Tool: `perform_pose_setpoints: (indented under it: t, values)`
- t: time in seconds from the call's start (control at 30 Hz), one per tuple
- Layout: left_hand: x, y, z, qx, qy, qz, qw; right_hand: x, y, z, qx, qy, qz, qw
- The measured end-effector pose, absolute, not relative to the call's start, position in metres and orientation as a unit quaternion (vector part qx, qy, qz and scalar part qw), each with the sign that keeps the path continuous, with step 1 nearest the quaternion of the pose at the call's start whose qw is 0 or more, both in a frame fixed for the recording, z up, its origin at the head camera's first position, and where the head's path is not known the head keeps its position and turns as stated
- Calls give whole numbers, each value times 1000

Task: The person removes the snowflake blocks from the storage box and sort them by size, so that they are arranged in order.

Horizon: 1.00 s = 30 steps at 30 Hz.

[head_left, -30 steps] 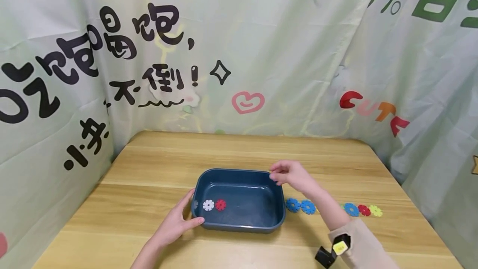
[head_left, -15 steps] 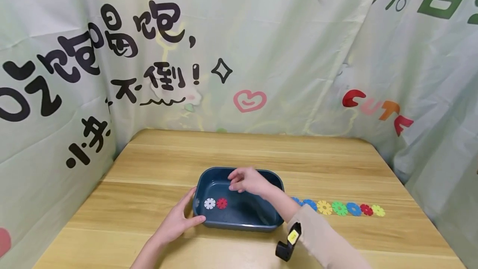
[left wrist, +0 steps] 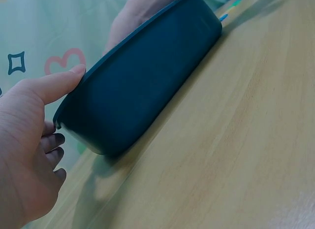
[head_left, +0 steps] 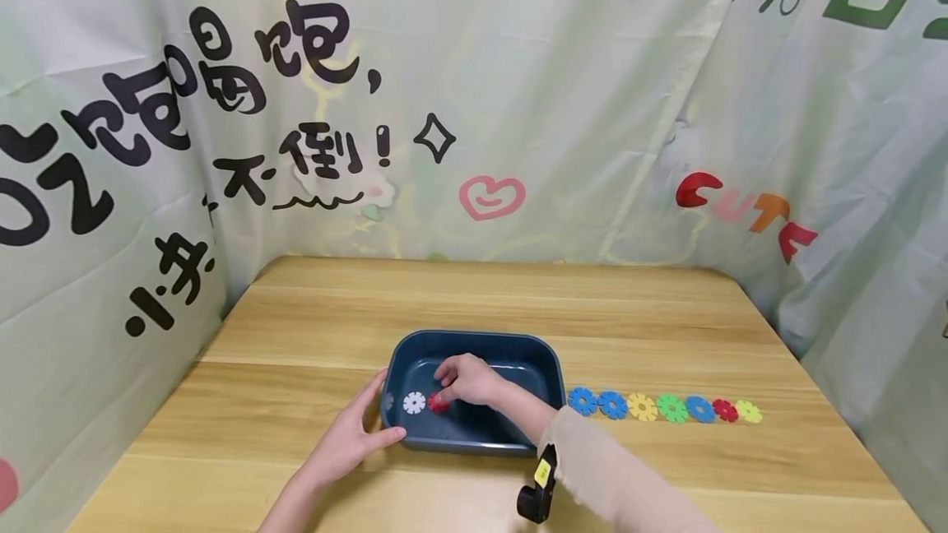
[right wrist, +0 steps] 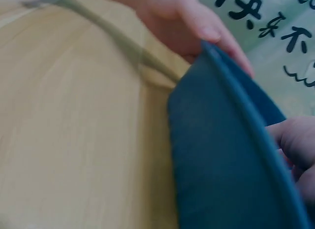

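Note:
A dark blue plastic basin (head_left: 511,344) stands on the wooden table. My left hand (head_left: 348,434) grips its left end, thumb on the front rim and fingers along the outer side. In the left wrist view the same thumb (left wrist: 64,86) lies at the basin's rim. On the basin floor are a white snowflake building disc (head_left: 414,403) and a red snowflake disc (head_left: 434,404). My right hand (head_left: 474,382) reaches inside with bent fingers, index and thumb apart, the thumb tip right at the red disc and partly covering it. The basin wall (right wrist: 221,155) hides its fingertips in the right wrist view.
To the right of the basin lies a row of several snowflake discs, from a blue disc (head_left: 582,401) beside the basin to a yellow-green disc (head_left: 749,411). A printed curtain (head_left: 578,146) hangs behind and beside the table (head_left: 474,294).
My right hand has moved left from the basin's back right corner, over the basin, and down to the red disc. The left hand has kept its grip on the basin.

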<state>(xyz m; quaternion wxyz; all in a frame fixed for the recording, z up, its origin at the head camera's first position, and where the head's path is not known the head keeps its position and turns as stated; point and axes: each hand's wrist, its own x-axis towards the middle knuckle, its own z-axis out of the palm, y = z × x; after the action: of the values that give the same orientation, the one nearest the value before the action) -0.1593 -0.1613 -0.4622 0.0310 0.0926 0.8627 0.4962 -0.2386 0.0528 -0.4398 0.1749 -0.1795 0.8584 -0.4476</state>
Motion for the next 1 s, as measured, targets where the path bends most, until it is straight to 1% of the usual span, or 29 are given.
perform_pose_setpoints:
  t: [0.37,0.53,0.87,1.0]
  values:
    - [-159,-162,-464,96,861,499,29,-236,50,-451,-253,891,-355,123]
    - [-160,-162,-465,97,860,500,27,-235,50,-452,-263,902,-326,107]
    - [-159,-161,-465,103,861,498,16,-232,54,-446,-261,902,-326,109]
    - [-158,-161,-465,101,862,497,14,-232,60,-444,-244,881,-381,142]
